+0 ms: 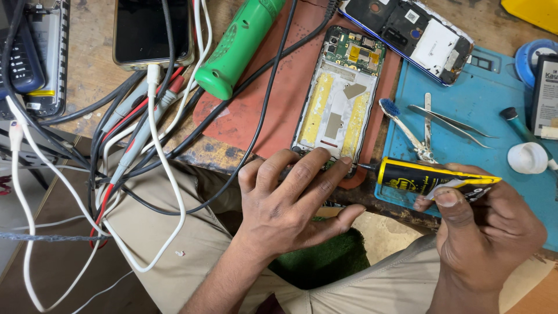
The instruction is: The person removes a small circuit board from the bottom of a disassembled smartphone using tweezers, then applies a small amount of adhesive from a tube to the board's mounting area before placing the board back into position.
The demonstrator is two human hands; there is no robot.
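Looking down from a head-worn camera at a cluttered wooden workbench (93,64); left hand (290,197) resting open at the near edge, fingers spread and pressed flat, fingertips touching the bottom end of an opened phone frame (340,99); nothing pinched in that hand; right hand (482,232) closed around a yellow-and-black glue tube (430,179), thumb pressed on top of its flattened tail, tube lying nearly level with its thin black nozzle pointing left and reaching the lower right corner of the frame, just beside the left fingertips.

Phone frame lying face-open on a reddish-brown mat (279,93), green circuit board at its far end, two yellow strips running down its pale middle; blue work mat (482,99) to the right, carrying metal tweezers (450,123), a small blue-bristled brush (390,108), a white cap (526,158) and a second dismantled phone (415,36) at its far corner.

Green tool handle (238,46) slanting across the far side of the red mat; dark-screened phone (152,32) at upper left with a white cable (157,151) plugged in; tangle of black, white and red wires trailing off the bench edge over beige trousers (174,244).
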